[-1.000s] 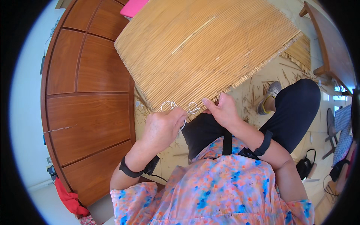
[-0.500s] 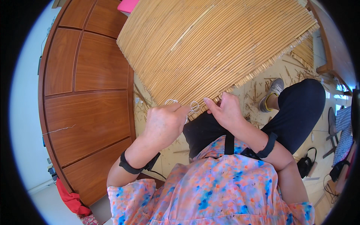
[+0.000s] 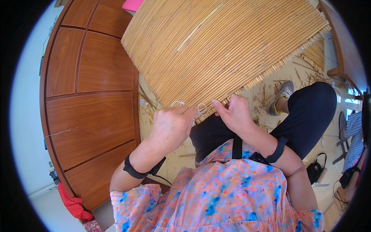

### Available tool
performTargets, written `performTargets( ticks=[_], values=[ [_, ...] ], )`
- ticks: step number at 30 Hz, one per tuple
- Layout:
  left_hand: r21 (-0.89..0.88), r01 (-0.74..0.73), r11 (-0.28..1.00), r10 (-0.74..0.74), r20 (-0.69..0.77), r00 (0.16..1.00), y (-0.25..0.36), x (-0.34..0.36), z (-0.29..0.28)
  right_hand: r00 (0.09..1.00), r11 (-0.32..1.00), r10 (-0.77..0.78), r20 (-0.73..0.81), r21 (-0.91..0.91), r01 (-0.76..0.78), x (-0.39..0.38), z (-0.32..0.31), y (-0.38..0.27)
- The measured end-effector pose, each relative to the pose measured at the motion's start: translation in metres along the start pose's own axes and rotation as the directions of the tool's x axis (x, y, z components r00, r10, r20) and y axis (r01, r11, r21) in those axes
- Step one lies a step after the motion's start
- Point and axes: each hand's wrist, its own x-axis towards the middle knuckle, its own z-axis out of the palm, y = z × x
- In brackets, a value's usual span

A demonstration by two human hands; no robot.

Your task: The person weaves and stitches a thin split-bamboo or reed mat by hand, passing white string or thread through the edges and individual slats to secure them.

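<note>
A large mat of straw-coloured reed stalks point(image 3: 216, 50) slants away from me, its near corner by my lap. My left hand point(image 3: 173, 123) is closed at that corner, with looped white string point(image 3: 201, 109) at its fingertips. Just to the right, my right hand point(image 3: 235, 110) grips the near edge of the mat, thumb on top and fingers curled beneath. The undersides of both hands' fingers are hidden. Stalk ends make a ragged fringe along the mat's right edge.
A brown wooden panelled cabinet point(image 3: 104, 112) stands close on my left. Broken stalk bits litter the floor point(image 3: 266, 92) near my shoe point(image 3: 284, 94). Wooden furniture point(image 3: 344, 46) rises at the far right. A black bag point(image 3: 317, 170) lies on the floor at right.
Hands, string and mat keep nearly the same places. The whole view has shifted very slightly.
</note>
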Motion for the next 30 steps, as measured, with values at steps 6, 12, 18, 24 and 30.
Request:
performTargets(
  ticks=[6, 12, 18, 24, 30],
  values=[
    [-0.007, -0.003, 1.0, 0.003, 0.001, 1.0, 0.0011, -0.0009, -0.0022, 0.997, 0.991, -0.054, 0.062, -0.117, 0.061, -0.0004, -0.0032, -0.0003],
    [-0.006, -0.009, 1.0, 0.009, 0.003, 1.0, 0.001, -0.0006, 0.0008, 0.996, 0.991, -0.08, 0.043, -0.104, 0.084, 0.0004, -0.0025, -0.0004],
    [-0.014, 0.0, 1.0, 0.0, 0.001, 1.0, 0.0024, -0.0004, -0.003, 0.997, 0.991, -0.048, 0.06, -0.125, 0.055, -0.0002, -0.0042, -0.0008],
    [0.004, -0.008, 1.0, 0.008, 0.0, 1.0, 0.0033, 0.0001, -0.0032, 0.995, 0.991, -0.079, 0.057, -0.107, 0.084, 0.0, -0.0031, 0.0006],
    [0.01, -0.007, 1.0, 0.007, 0.002, 1.0, 0.0022, -0.0006, -0.0023, 0.997, 0.99, -0.055, 0.062, -0.124, 0.062, -0.0003, -0.0027, 0.0015]
  ],
)
